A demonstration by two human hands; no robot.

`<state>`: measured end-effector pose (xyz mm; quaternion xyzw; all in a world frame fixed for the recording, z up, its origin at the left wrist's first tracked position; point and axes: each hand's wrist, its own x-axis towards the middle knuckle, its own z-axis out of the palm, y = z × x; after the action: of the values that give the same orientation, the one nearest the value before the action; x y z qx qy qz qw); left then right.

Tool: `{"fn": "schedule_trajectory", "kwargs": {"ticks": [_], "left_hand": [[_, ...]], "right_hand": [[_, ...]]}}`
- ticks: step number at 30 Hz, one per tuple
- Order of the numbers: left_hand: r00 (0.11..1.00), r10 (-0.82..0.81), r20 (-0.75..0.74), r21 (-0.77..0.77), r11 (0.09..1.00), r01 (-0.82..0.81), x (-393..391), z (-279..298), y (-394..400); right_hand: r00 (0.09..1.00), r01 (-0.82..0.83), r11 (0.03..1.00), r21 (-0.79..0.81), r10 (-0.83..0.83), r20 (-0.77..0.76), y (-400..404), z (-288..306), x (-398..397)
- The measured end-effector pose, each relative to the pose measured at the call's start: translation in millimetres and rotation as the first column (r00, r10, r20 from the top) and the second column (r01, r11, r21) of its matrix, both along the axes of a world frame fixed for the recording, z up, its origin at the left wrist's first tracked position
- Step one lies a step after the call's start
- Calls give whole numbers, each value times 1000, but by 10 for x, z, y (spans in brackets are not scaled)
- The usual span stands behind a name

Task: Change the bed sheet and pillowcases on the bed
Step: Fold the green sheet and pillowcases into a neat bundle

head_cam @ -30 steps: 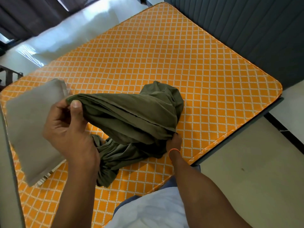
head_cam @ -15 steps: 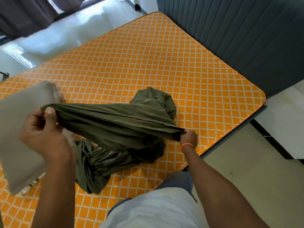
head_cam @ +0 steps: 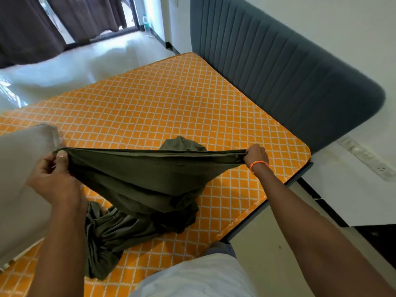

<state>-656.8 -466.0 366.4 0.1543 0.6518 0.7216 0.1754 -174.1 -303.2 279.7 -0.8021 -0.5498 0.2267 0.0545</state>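
Orange diamond-quilted mattress (head_cam: 171,108) is bare, left hand (head_cam: 54,176) and right hand (head_cam: 256,155) pinch the olive-green fabric sheet (head_cam: 139,179) taut near the bed's near edge; spreading, tucking, pillowcases remain.

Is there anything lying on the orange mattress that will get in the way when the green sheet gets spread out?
Yes. A grey pillow lies on the mattress by the left hand. Toward the headboard nothing visible lies on it. Both hands, the right hand too, grip the green sheet.
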Motion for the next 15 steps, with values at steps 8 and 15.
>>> {"fn": "schedule_trajectory", "kwargs": {"ticks": [8,15], "left_hand": [[987,-114,-111,37,992,118,-183,462,216],[961,-122,-248,31,990,134,-449,1133,675]], "right_hand": [[990,-21,999,27,25,-137,523,1388,121],[987,-161,985,58,162,-18,928,2561,222]]}}
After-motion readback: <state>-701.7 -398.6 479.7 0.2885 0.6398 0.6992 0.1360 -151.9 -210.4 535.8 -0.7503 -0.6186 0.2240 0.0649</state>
